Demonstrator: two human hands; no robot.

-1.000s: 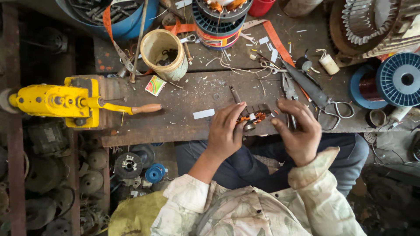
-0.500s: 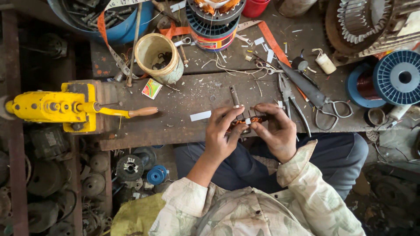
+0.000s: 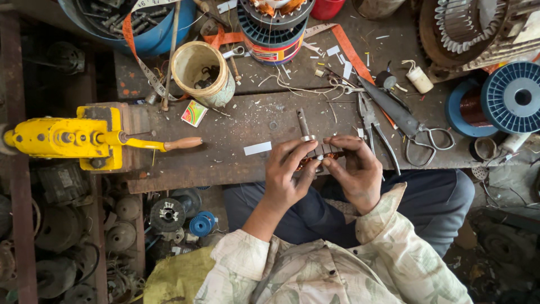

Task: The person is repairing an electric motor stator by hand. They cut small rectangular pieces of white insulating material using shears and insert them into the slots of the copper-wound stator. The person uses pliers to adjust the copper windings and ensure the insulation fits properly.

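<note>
cluttered workbench, scissors beside right hand

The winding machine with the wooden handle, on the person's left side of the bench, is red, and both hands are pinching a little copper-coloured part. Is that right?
Not quite. The winding machine is yellow, not red, as the head view shows. The rest holds: it sits on the person's left, and the left hand and right hand pinch the little copper-coloured part.

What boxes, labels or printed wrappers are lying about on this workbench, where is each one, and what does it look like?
Small packet: flat on the bench beside the cream pot, squarish, red, green and white.
Banded label: wraps the base of the round winding stack at the top, red, yellow and blue.
Blank paper slip: on the bench just left of the left hand, small white rectangle.
No screens or signs.
</note>
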